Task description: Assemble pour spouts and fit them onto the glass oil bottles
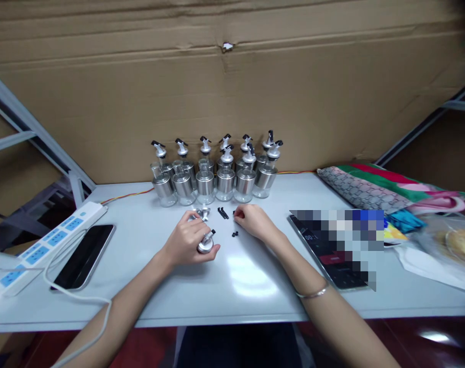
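My left hand point(190, 240) is closed round a silver pourer top point(205, 244), its small black tip pointing up. Beyond those fingers, more silver pourer parts point(205, 212) lie on the table. My right hand point(252, 221) has thumb and fingers pinched together close to the tabletop; a dark speck shows at the fingertips, too small to name. Between the hands are thin black levers point(223, 213) lying side by side. A few tiny black pieces point(235, 234) rest just below my right fingers.
Glass bottles with steel sleeves point(205, 183) stand in two rows at the back, several wearing pourer tops. On the left are a power strip point(50, 245), a cable and a phone point(85, 255). A partly blurred tablet-like device point(320, 255) and patterned cloth point(374, 189) lie right.
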A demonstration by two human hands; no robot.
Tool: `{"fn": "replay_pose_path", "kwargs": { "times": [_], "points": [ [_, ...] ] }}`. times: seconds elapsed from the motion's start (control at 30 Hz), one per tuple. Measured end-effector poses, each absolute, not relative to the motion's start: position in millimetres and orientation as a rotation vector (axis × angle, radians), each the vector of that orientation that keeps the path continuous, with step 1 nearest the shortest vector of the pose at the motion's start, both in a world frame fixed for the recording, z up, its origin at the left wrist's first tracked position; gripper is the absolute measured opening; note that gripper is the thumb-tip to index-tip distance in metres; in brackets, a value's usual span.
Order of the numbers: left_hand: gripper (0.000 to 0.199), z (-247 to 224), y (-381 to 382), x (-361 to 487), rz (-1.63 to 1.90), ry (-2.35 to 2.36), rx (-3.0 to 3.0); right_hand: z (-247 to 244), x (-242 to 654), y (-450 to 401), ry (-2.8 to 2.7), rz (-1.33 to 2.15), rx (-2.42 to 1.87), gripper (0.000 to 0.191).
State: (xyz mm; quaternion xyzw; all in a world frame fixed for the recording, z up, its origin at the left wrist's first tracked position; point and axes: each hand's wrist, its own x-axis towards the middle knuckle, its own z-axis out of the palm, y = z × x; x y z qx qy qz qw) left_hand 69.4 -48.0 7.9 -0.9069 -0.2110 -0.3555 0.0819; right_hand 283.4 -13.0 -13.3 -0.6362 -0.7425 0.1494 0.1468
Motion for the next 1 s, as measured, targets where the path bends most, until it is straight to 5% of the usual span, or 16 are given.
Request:
{"fn": "replay_pose_path", "kwargs": {
  "times": [0.5, 1.0],
  "points": [
    [0.02, 8, -49, 69, -1.026, -0.655, -2.714, -23, 282, -14, -2.394, 0.387, -1.42, 0.035],
    [0.017, 14, -48, 66, -1.044, -0.656, -2.652, -20, 277, -18, -2.41, 0.385, -1.373, 0.034]
  ]
}}
